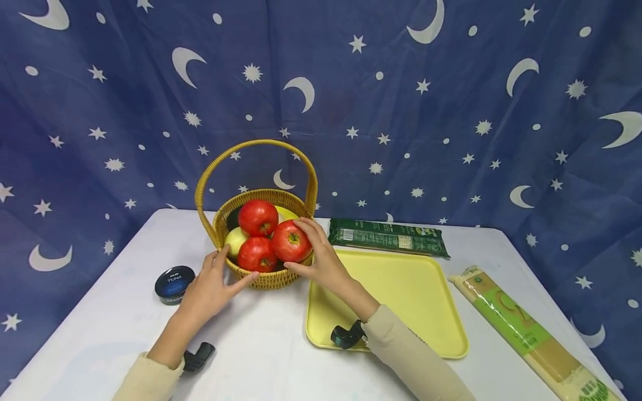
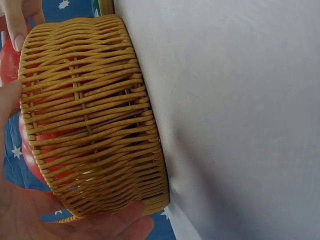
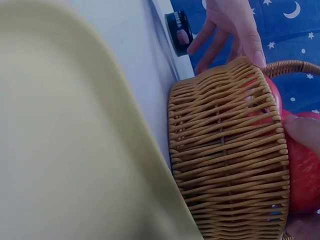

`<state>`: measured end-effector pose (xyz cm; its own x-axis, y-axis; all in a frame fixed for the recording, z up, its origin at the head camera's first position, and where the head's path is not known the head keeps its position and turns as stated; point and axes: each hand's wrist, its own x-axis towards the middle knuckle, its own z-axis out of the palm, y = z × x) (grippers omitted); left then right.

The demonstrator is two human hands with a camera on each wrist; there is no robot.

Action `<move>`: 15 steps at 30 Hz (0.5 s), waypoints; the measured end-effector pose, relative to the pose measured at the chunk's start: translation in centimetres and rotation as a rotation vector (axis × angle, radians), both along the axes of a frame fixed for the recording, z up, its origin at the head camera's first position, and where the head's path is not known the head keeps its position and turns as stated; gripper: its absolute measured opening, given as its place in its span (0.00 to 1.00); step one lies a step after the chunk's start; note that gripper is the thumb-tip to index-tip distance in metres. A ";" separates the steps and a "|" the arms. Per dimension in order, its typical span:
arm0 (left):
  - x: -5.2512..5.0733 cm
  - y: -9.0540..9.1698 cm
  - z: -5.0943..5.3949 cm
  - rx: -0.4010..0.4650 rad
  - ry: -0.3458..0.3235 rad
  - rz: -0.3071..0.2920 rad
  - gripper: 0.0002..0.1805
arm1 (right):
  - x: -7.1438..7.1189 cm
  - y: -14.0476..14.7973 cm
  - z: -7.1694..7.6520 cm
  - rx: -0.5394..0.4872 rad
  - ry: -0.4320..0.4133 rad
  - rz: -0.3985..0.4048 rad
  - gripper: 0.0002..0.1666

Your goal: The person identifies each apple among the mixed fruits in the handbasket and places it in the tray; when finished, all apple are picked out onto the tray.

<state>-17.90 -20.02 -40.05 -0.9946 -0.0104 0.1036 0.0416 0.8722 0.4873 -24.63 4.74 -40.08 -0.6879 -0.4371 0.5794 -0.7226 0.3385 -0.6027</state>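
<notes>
A wicker basket (image 1: 271, 280) with a tall arched handle stands at the back of the table, holding several red apples, a pale yellow-green fruit (image 1: 236, 243) and a dark item partly hidden behind them. My right hand (image 1: 323, 264) holds the red apple (image 1: 291, 240) at the basket's right side, fingers over its top and thumb low at the front. On the basket's left, my left hand (image 1: 208, 289) rests against the woven side with its fingers fairly straight. Its thumb touches the front rim in the left wrist view, where the basket wall (image 2: 90, 110) hides most of the fruit.
A yellow tray (image 1: 396, 301) lies right of the basket, under my right forearm. Behind it is a dark green packet (image 1: 388, 236). A long pack of noodles (image 1: 531, 328) lies at the right, and a tuna can (image 1: 174, 284) stands left of the basket.
</notes>
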 end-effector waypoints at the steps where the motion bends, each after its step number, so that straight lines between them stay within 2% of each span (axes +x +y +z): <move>1: 0.0 0.0 0.0 0.005 -0.007 0.000 0.58 | 0.0 0.1 0.0 0.004 -0.001 0.000 0.50; 15: 0.1 -0.1 -0.2 0.045 -0.008 -0.006 0.60 | 0.3 0.4 0.5 -0.017 0.008 0.004 0.49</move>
